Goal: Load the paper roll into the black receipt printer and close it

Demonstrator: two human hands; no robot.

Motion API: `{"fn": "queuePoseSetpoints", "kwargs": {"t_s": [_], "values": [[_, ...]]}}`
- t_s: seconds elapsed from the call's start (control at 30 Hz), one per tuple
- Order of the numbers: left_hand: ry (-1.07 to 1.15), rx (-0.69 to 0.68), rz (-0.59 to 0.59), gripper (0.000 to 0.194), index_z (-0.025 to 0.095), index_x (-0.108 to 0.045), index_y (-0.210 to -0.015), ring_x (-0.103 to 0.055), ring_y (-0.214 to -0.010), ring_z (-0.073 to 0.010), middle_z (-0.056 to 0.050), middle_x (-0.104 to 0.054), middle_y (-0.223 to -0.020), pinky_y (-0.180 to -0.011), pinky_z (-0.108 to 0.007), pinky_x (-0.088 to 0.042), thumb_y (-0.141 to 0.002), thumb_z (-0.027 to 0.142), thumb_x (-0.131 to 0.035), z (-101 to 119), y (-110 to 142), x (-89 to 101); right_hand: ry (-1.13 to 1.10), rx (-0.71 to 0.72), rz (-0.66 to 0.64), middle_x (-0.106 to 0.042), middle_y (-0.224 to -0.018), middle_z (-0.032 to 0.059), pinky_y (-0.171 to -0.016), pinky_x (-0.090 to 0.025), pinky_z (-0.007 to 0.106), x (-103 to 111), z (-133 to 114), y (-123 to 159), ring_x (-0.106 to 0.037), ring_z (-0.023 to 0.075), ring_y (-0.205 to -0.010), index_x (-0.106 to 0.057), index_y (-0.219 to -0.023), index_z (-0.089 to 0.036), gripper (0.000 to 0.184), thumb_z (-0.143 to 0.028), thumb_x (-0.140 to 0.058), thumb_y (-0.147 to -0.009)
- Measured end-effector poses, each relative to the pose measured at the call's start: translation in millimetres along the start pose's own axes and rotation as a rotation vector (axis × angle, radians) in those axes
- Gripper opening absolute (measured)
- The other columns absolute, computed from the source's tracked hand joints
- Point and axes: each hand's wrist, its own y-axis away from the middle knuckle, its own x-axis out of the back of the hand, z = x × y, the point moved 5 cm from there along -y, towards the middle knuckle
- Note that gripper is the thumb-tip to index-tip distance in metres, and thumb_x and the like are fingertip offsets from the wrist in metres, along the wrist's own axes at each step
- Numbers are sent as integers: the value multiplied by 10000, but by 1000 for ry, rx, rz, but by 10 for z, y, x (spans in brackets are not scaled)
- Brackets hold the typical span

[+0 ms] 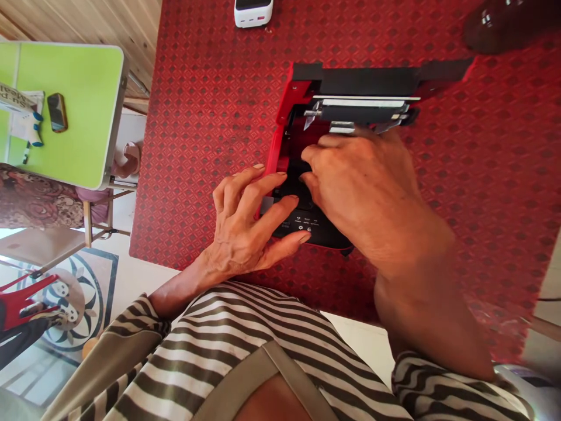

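Note:
A red and black machine (pixel 322 229) that looks like a small label printer lies on the red patterned tabletop, its lid (pixel 368 80) swung back. Inside the lid runs a dark roller (pixel 362 112) with a white strip above it. My left hand (pixel 243 219) is spread along the machine's near left edge, fingertips resting on its rim and black panel. Over the open compartment, my right hand (pixel 359 187) reaches in with curled fingers, just below the roller. Its fingertips are partly hidden, and what they pinch, if anything, does not show.
A white device (pixel 253 14) with ports sits at the table's far edge. A dark rounded object (pixel 495 29) stands at the back right. To the left, a green table (pixel 87 140) holds a phone (pixel 57 112) and a blue and white item (pixel 34 128).

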Motion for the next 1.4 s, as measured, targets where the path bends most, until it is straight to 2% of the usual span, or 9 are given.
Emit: {"fn": "queuePoseSetpoints", "kwargs": {"t_s": [0.1,0.3,0.37,0.47,0.67,0.87,1.0,1.17,1.4], "values": [[7,1,-6,416,296,-838,-1517,-725,-1627,-395,-145,-859,-1643,-1405,-589,-527,-1270,617,-742,-19,-1,7,-23,15,37,-952,-1233,239,-1093,-607,511,-35,47,48,-870,408,-1306,-893,-1184,-156,399,-71,-504,-1185],[64,5,31,345,261,-836,-1488,-727,-1608,-385,-158,-874,-1601,-1403,-588,-531,-1266,516,-768,13,-28,1,-225,214,345,-950,-1296,152,-1055,-718,518,73,149,574,-881,355,-1157,-883,-1259,-222,385,-162,-504,-1285],[72,7,39,346,267,-836,-1489,-729,-1601,-387,-155,-877,-1593,-1399,-601,-540,-1278,524,-744,17,-28,-6,-263,297,378,-956,-1365,145,-1075,-738,537,97,155,736,-881,367,-1207,-895,-1357,-219,330,-230,-569,-1305],[100,22,42,354,266,-842,-1486,-725,-1594,-396,-157,-875,-1591,-1390,-627,-557,-1282,535,-735,-2,-21,-3,-314,363,358,-970,-1278,108,-1056,-744,549,69,156,821,-876,364,-1173,-923,-1283,-247,288,-250,-635,-1294],[206,83,-71,358,325,-886,-1487,-723,-1585,-411,-126,-862,-1612,-1402,-677,-556,-1225,563,-835,-124,-82,-1,-417,301,407,-960,-1133,64,-971,-734,479,55,186,798,-863,296,-1025,-926,-1089,-276,403,-200,-598,-1311],[209,74,-14,149,349,-933,-1355,-824,-1297,-306,-43,-919,-1302,-1241,-560,-625,-1262,391,-826,-192,-254,74,-450,283,557,-975,-1218,36,-994,-737,444,87,189,912,-898,272,-1063,-938,-1250,-290,220,-132,-787,-1225],[188,-27,40,91,336,-906,-1296,-852,-1257,-295,-7,-933,-1218,-1144,-538,-650,-1227,280,-887,-126,-293,131,-465,267,608,-973,-1224,49,-971,-740,452,2,168,1030,-904,272,-1031,-919,-1302,-293,258,-83,-858,-1166],[143,-109,29,152,288,-864,-1272,-857,-1243,-286,5,-954,-1198,-1219,-555,-617,-1198,157,-887,-24,-271,180,-419,265,660,-975,-1270,83,-971,-737,485,-111,146,1178,-887,292,-1034,-888,-1377,-277,331,-65,-911,-1123],[37,-192,-3,176,303,-870,-1402,-877,-1252,-305,-23,-982,-1312,-1215,-560,-627,-1231,339,-887,88,-198,265,-354,235,579,-994,-1301,41,-943,-755,507,-152,95,1187,-900,293,-1066,-939,-1301,-338,295,-91,-828,-1182]]}}
